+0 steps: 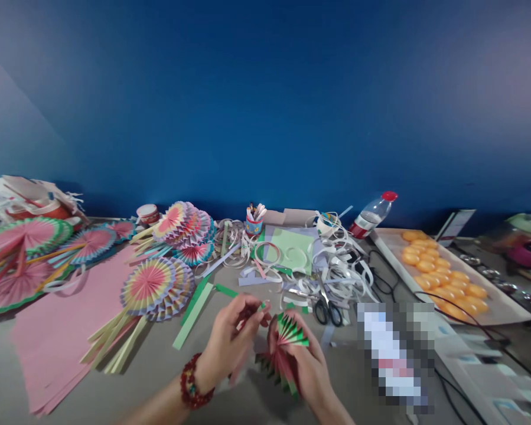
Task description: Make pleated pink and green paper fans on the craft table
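My right hand [312, 369] is closed around a pleated paper fan [292, 330], pink inside with a green edge. The fan is partly spread, and my palm and fingers hide some of its folds. Just to its left, my left hand [234, 330], with a red bead bracelet at the wrist, has its fingers pinched together. A small green bit shows at those fingertips, too small to name. Green paper strips [193, 316] lie left of that hand. Black-handled scissors [327, 310] rest on the table beyond my right hand.
Finished paper fans [156, 286] and pink sheets [65, 330] cover the left side. White paper scraps [345, 265], green paper [289, 248] and a pen cup [254, 223] lie ahead. A bottle [371, 217], a tray of orange rounded objects [513, 310] and black cables [389, 283] are rightward.
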Demonstrator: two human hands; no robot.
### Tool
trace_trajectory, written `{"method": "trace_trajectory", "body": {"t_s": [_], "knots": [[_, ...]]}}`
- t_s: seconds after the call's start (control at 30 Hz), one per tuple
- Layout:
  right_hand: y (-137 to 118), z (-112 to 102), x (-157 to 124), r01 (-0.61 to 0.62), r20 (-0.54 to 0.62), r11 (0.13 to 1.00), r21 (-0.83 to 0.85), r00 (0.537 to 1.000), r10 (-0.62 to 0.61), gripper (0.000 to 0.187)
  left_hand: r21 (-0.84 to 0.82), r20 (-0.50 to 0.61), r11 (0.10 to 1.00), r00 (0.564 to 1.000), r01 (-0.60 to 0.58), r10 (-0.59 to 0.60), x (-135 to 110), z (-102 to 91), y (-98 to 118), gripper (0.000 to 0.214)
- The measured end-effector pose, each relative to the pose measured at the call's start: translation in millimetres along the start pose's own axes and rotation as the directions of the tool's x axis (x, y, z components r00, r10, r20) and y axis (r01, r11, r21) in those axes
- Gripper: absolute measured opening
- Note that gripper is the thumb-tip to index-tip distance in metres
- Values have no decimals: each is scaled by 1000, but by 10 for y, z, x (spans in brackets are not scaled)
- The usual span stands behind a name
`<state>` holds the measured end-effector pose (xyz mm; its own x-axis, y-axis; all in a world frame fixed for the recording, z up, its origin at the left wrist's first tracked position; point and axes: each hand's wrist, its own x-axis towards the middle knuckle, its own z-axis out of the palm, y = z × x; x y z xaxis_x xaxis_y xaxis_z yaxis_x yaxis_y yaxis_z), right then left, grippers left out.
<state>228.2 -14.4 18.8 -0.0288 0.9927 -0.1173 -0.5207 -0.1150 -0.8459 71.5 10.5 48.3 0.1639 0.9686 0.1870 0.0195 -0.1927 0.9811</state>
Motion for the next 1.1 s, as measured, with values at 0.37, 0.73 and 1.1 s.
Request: {"method": "trace_trajectory", "body": {"t_s": [0.37,0.73,1.1], "knots": [[111,49,-18,117,59,971,-209,993,-107,12,-26,-66,998,996,-57,55,-38,27,-51,14],[177,63,-53,84,93,961,-263,994,-61,28,-168,-61,983,996,-73,63,-37,38,-27,15],[529,-275,-90,309,3,781,-543,930,-366,50,-307,-97,952,994,14,-46,-23,84,-5,18]]}}
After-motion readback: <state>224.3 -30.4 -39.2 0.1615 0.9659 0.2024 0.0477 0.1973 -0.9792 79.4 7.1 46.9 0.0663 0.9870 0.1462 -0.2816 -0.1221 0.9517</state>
